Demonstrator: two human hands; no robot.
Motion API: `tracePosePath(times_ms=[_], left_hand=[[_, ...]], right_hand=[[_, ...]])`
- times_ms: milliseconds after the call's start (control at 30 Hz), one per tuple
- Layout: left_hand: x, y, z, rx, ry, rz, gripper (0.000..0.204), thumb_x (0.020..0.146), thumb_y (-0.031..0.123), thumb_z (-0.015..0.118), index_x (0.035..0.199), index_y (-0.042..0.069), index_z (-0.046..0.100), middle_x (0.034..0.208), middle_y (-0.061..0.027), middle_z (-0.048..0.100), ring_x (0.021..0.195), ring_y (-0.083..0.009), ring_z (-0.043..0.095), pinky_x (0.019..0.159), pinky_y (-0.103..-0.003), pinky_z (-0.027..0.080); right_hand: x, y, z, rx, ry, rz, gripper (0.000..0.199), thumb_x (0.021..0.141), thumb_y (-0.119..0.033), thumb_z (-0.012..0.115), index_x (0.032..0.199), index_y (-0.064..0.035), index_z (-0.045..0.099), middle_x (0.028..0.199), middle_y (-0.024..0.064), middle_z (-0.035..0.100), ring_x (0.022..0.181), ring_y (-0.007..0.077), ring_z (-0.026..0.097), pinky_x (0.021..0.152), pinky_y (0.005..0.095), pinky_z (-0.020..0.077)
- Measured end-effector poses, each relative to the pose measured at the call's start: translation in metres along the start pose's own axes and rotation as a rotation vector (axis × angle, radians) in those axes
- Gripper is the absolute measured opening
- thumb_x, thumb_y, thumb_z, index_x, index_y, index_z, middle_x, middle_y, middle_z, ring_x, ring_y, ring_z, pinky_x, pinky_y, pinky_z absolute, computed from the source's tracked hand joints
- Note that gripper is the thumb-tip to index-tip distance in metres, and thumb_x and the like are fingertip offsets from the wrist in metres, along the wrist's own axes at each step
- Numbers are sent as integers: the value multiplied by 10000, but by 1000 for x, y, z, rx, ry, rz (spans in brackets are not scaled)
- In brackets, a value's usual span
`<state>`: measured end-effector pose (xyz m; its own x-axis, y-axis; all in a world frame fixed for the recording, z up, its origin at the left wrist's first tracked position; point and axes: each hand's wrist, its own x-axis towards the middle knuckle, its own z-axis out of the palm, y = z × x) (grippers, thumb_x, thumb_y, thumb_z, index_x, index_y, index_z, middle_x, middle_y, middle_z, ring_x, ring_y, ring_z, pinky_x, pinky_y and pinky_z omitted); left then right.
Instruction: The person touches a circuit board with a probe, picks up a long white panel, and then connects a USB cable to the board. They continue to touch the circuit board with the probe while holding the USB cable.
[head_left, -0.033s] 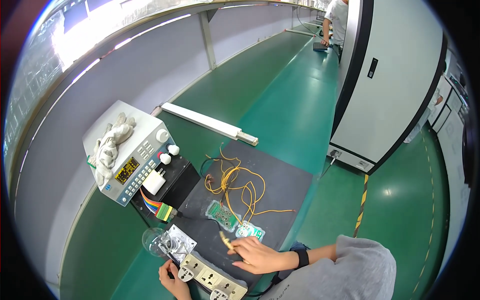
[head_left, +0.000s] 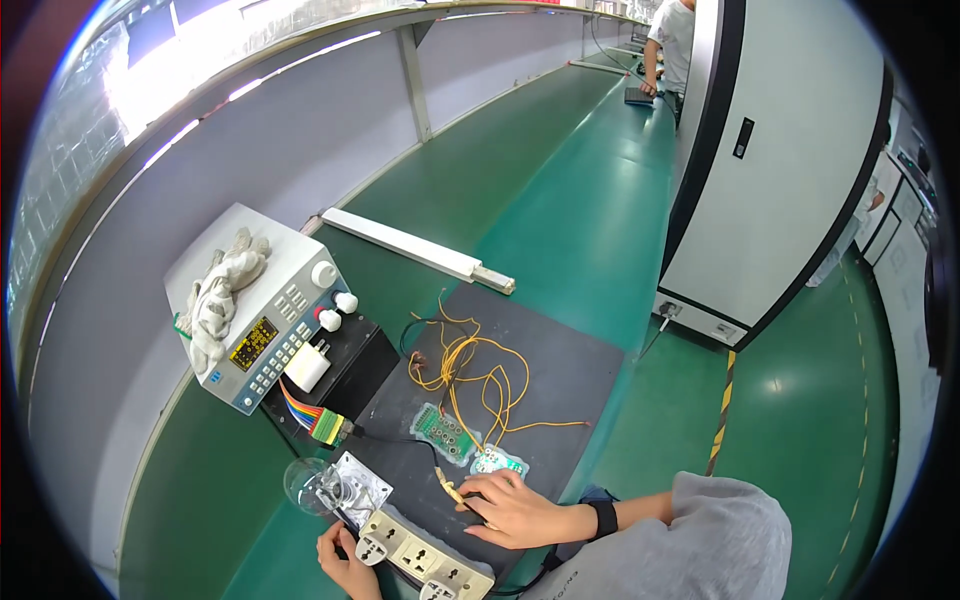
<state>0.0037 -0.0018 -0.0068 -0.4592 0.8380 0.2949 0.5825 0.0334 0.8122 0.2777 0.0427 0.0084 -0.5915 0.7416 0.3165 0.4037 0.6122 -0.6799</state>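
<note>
My right hand (head_left: 515, 512) reaches over the dark mat (head_left: 575, 375), its fingers closed on a pale yellow plug-like piece (head_left: 449, 487) at the end of a black cable (head_left: 412, 439). Just beyond those fingers lie a small white-and-green circuit board (head_left: 500, 460) and a larger green circuit board (head_left: 446, 433). My left hand (head_left: 347, 563) rests at the left end of a cream power strip (head_left: 413, 552), fingers curled in; what they hold is hidden. Above it, a clear glass bulb (head_left: 306, 484) lies beside a white square base (head_left: 368, 477).
Tangled yellow wires (head_left: 462, 358) spread over the mat. At the left stands a bench power supply (head_left: 255, 310) with gloves (head_left: 228, 290) on top. A white bar (head_left: 400, 243) lies behind the mat. A tall grey cabinet (head_left: 775, 180) stands right; another person (head_left: 672, 45) is far off.
The yellow piece was blurred before and now shows sharply, joined to the black cable. My right fingers have shifted slightly around it. The left hand stays in place.
</note>
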Motion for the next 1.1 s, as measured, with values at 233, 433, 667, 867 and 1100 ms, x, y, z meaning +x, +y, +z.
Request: tracePosePath(times_ms=[233,433,667,867,1100], left_hand=[[-2,5,7,-23,9,12,205,906,172,598,993,-10,635,885,-110,636,790,-207,578,753,-319,469],[10,-2,12,13,119,-7,113,811,81,603,848,-18,643,674,-115,547,616,-227,509,576,-339,380],[12,5,16,76,177,184,111,825,139,620,893,63,666,710,-67,588,673,-238,545,656,-365,387],[-5,7,10,108,138,53,121,852,157,585,924,90,656,779,-39,590,793,-217,544,771,-348,358],[0,16,2,155,134,11,100,839,110,592,900,69,660,712,-33,551,723,-197,522,747,-343,353]], right_hand=[[-17,11,-32,-346,-21,-75,525,862,-488,569,1089,-14,594,1140,144,491,1179,242,435,965,418,291],[-4,24,-24,-207,14,-175,334,831,-388,645,887,-60,619,995,60,557,1046,225,527,931,403,327],[10,-1,-32,-195,277,-268,326,848,-136,665,616,4,484,608,100,466,530,191,384,509,353,357],[-13,-1,-23,400,203,164,204,846,-114,669,701,4,588,800,168,642,622,212,576,611,319,479],[-19,31,-12,424,190,44,358,919,34,427,1251,55,296,811,140,609,593,118,541,565,212,461]])
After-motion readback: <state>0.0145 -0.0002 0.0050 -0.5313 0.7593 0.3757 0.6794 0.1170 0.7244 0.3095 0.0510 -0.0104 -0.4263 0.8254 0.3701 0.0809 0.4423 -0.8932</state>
